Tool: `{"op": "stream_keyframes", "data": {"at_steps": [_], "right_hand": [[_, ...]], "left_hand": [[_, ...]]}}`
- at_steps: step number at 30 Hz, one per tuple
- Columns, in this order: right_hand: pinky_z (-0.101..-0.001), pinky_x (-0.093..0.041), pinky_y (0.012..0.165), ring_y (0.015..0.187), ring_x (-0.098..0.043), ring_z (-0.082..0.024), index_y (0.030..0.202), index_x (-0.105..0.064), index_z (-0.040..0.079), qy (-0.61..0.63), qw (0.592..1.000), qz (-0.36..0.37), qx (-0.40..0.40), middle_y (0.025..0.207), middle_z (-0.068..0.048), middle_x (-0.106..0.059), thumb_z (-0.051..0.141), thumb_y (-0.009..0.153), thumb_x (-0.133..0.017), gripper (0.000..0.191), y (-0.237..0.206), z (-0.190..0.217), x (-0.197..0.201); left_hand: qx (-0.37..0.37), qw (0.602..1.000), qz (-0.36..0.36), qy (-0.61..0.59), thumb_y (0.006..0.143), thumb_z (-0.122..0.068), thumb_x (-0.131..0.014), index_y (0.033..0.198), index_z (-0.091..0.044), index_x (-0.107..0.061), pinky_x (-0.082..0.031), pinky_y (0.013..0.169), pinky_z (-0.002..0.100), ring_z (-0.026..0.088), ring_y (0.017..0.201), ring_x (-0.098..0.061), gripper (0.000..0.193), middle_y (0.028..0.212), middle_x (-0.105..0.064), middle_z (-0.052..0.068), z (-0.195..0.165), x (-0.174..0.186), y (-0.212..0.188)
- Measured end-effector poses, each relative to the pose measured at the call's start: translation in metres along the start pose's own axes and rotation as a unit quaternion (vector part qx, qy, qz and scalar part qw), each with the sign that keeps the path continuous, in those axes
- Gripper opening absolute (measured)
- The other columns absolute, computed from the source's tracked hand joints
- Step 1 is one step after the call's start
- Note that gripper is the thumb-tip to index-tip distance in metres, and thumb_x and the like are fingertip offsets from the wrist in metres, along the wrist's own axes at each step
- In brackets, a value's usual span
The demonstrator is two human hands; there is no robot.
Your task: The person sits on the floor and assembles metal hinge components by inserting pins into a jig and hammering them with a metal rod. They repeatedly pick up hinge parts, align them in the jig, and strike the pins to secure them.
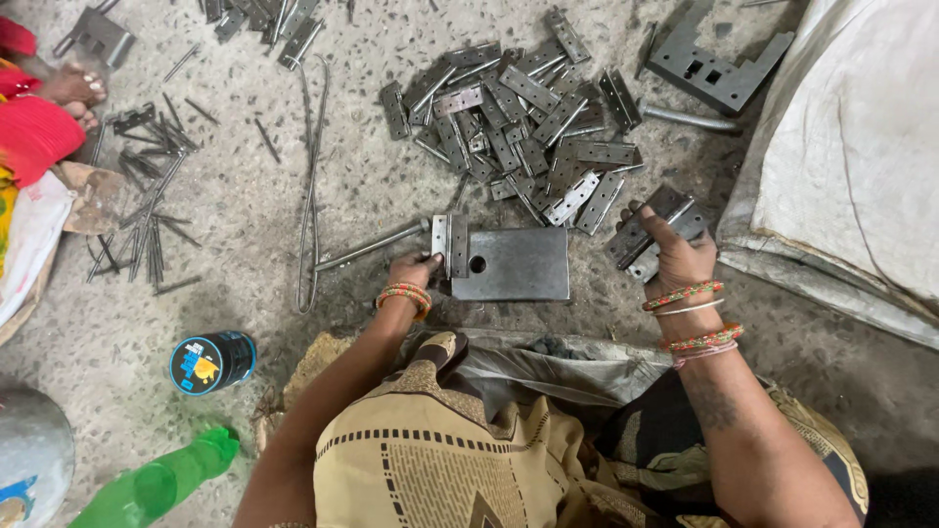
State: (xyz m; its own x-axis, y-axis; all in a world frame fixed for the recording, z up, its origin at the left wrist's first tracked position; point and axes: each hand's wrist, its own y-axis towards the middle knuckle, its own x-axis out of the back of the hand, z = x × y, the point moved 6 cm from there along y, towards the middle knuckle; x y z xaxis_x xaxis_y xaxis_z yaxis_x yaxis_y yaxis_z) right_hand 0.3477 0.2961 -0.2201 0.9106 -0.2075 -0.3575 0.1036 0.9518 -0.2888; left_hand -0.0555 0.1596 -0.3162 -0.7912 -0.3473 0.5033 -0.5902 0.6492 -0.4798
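My left hand point(416, 269) pinches a small grey steel hinge point(449, 242) upright against the left edge of the flat rectangular steel plate point(514, 264) on the concrete floor point(245, 205), steadying it, while my right hand point(675, 256) grips spare dark hinge leaves point(646, 235) close by.

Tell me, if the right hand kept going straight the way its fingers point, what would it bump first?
The right hand already holds hinges. Straight ahead, it would probably reach the hinge pile on the floor first.
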Motion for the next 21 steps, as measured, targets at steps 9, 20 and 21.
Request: {"op": "stream_keyframes", "data": {"at_steps": [9,20,21], "right_hand": [[-0.0332,-0.057,0.078,0.087,-0.069,-0.015,0.11,-0.072,0.002,0.034,0.999,0.004,-0.021,0.1,-0.005,-0.074,0.011,0.083,-0.087,0.032,0.0,-0.01,-0.012],[-0.0401,-0.062,0.079,0.088,-0.072,-0.02,0.125,-0.064,-0.001,0.058,0.993,0.08,-0.07,0.108,-0.009,-0.071,0.014,0.082,-0.089,0.051,-0.013,0.003,-0.035],[-0.0394,-0.062,0.081,0.09,-0.072,-0.02,0.125,-0.064,0.0,0.069,0.993,0.075,-0.059,0.109,-0.008,-0.071,0.013,0.082,-0.089,0.052,-0.011,0.004,-0.034]], "left_hand": [[-0.053,0.972,0.1,-0.205,0.094,-0.014,-0.076,0.1,-0.002,-0.075,-0.051,0.054,0.034,0.015,0.064,-0.063,0.013,0.082,-0.072,0.006,-0.077,-0.031,-0.004],[-0.239,0.908,0.322,-0.118,0.101,-0.013,-0.061,0.118,-0.009,-0.072,-0.054,0.065,0.024,0.009,0.078,-0.067,0.02,0.097,-0.075,0.0,-0.185,-0.113,-0.075],[-0.173,0.914,0.332,-0.154,0.1,-0.014,-0.059,0.117,-0.009,-0.072,-0.055,0.061,0.024,0.008,0.075,-0.069,0.021,0.096,-0.075,-0.001,-0.178,-0.116,-0.069]]}}
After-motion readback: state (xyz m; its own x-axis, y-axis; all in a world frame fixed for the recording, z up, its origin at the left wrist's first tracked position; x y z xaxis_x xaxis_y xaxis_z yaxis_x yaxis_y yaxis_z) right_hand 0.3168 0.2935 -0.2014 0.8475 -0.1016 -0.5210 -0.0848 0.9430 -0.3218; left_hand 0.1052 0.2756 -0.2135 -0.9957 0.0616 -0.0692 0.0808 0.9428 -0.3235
